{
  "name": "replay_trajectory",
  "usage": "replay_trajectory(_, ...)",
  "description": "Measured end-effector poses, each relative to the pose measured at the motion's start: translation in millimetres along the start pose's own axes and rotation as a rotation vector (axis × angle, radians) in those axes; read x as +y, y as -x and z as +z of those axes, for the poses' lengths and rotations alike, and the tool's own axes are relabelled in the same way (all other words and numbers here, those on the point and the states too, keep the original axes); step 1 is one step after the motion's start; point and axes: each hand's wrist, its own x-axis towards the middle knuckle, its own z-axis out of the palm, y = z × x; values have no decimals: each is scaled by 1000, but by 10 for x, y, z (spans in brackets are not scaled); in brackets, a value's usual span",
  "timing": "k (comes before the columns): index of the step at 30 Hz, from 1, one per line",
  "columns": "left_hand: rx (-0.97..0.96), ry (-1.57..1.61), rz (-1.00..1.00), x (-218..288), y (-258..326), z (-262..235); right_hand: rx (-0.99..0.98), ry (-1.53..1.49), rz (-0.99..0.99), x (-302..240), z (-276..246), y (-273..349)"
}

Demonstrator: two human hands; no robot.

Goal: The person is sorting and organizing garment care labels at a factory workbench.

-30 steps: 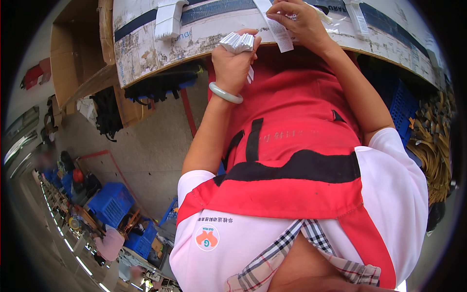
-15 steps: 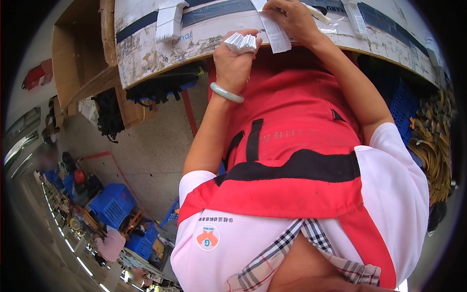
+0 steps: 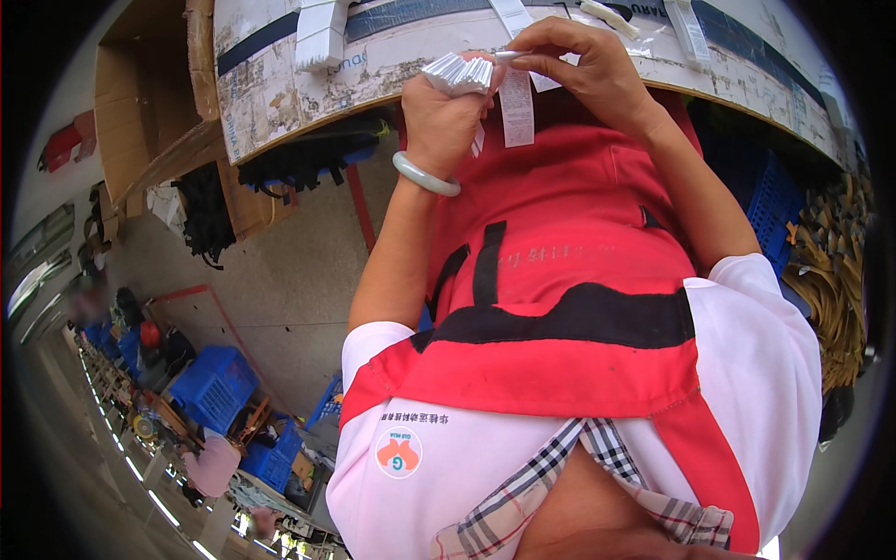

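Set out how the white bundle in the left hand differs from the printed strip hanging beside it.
The bundle is many strips packed together; the hanging strip looks single. The bundle shows mostly edges; the hanging strip shows a flat, printed face. The left hand clasps the bundle; the hanging strip dangles by the right hand. Both are white.

And here's the red apron (image 3: 551, 383), bold across the front: a wavy-edged black band (image 3: 579, 322) just in from its top edge, a narrow black strip (image 3: 486, 266) further down, faded pale lettering (image 3: 555, 254) beside that! Red straps (image 3: 705, 467) run over a pale pink, short-sleeved shirt (image 3: 770, 355). Look at that checked collar (image 3: 513, 481), beige, black and white! Round white badge (image 3: 399, 453), orange design, left chest; pale, smooth bangle (image 3: 426, 175) circling the left wrist (image 3: 436, 149).
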Motion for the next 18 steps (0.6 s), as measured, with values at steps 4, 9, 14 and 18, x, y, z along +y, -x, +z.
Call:
replay_trajectory(4,14,-26,81,-24,2,16,11,-105,93,1,35,25)
replay_trajectory(9,9,-57,213,-46,33,13,-67,-143,146,-64,8,25)
replay_trajectory(14,37,-13,115,-39,68,9,1,-145,107,-57,71,65)
replay_trajectory(18,28,26,95,-54,84,8,-14,-159,151,-53,77,91)
